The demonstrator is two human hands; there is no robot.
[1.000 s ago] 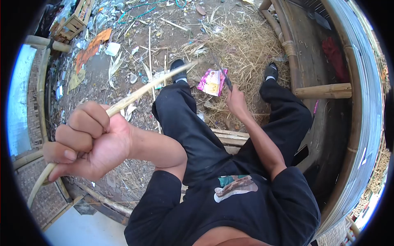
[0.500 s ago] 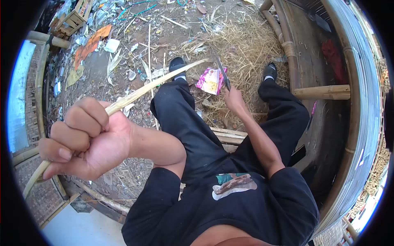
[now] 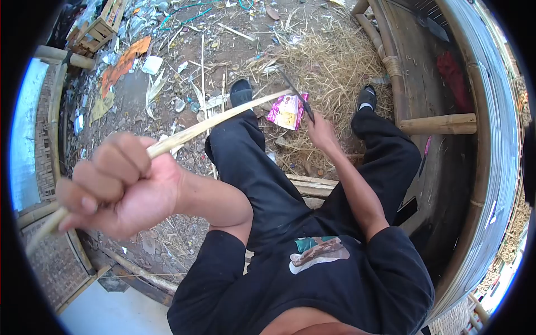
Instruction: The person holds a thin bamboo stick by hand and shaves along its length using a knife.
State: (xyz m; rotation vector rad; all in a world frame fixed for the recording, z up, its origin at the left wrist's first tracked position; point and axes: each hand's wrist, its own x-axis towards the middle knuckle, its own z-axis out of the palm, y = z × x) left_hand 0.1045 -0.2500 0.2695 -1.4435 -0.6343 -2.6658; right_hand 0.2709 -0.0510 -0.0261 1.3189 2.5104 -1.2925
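Observation:
My left hand (image 3: pixel 120 184) is closed around a long pale strip of split bamboo (image 3: pixel 209 123), raised near the camera and slightly blurred. The strip bends a little and points away to the upper right, while its other end sticks out below my fist. In my right hand (image 3: pixel 322 133) is a knife (image 3: pixel 300 96) with a dark, narrow blade, held low between my knees. The strip's far tip lies close to the blade in view; whether they touch I cannot tell. Beneath them on the ground is a pink and yellow packet (image 3: pixel 287 112).
Dry straw shavings (image 3: pixel 335 61) cover the ground ahead, with scattered litter and an orange sheet (image 3: pixel 125 66) to the left. A wooden crate (image 3: pixel 96 32) stands at upper left. Along my right side runs a bamboo-framed structure (image 3: pixel 438 125). Thin sticks (image 3: pixel 204 72) lie near my foot.
The bamboo strip's tip has shifted slightly right and down, and my left hand has moved a little. The knife blade has tilted further left, and my right hand has moved slightly right.

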